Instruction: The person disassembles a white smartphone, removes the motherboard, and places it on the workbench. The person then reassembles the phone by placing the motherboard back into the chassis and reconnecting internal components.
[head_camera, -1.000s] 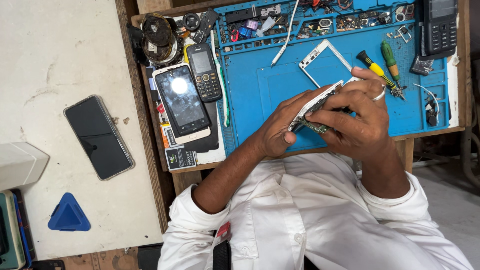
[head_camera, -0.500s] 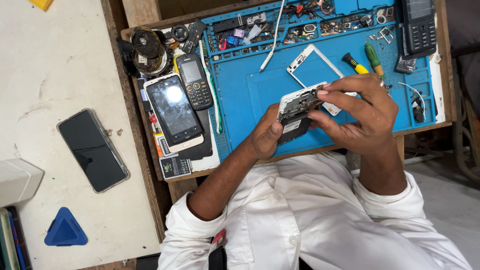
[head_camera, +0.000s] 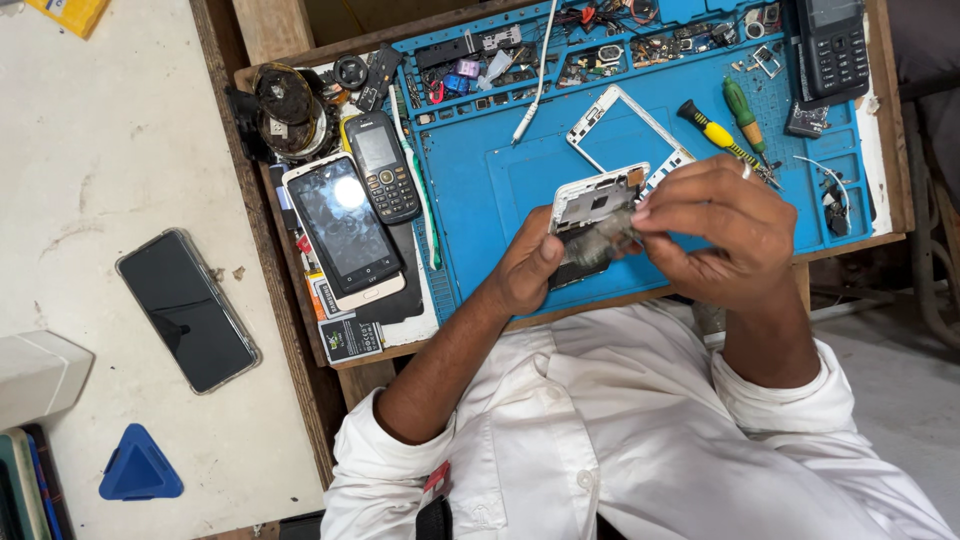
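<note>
An opened white phone body (head_camera: 592, 210) with exposed inner parts is held over the blue work mat (head_camera: 500, 190). My left hand (head_camera: 525, 268) grips its lower left edge from below. My right hand (head_camera: 715, 230) pinches the phone's right side, fingertips on a clear film or part at its middle. A loose white phone frame (head_camera: 620, 125) lies on the mat just behind the hands.
A white smartphone (head_camera: 345, 230) and a black keypad phone (head_camera: 382, 167) lie left of the mat. Yellow and green screwdrivers (head_camera: 725, 125) sit at the right, another keypad phone (head_camera: 832, 45) at top right. A black phone (head_camera: 187, 310) and blue triangular pick (head_camera: 139, 467) rest on the white counter.
The phone body has been tilted up so its open inside faces the camera. My right hand's fingers have moved onto its right side. The view has shifted slightly.
</note>
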